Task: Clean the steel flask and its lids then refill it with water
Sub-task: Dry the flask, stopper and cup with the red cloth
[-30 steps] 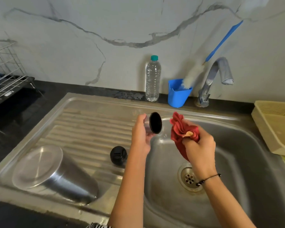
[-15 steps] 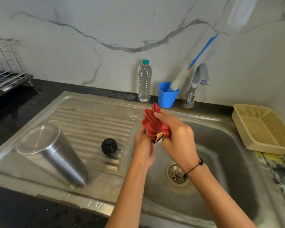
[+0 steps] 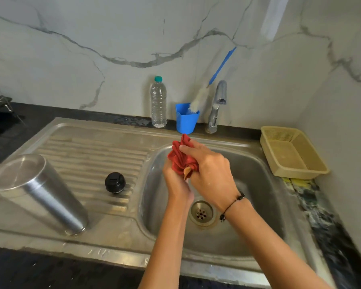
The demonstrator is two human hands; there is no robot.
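Note:
The steel flask (image 3: 35,190) stands upside down on the ribbed drainboard at the left. A black inner lid (image 3: 115,182) lies on the drainboard to its right. Over the sink basin my right hand (image 3: 211,174) grips a bunched red cloth (image 3: 181,157) and presses it against my left hand (image 3: 175,180). My left hand is curled under the cloth around the flask's cup lid, which the cloth and my fingers hide from view.
The sink basin (image 3: 248,205) with its drain (image 3: 201,213) lies below my hands. Behind stand a water bottle (image 3: 158,103), a blue cup (image 3: 186,119) with a bottle brush (image 3: 200,97), and the tap (image 3: 217,105). A beige basket (image 3: 292,151) sits at the right.
My right hand has brought the red cloth onto the cup lid in my left hand, so the lid's dark opening no longer shows. The view has shifted, moving the flask leftward.

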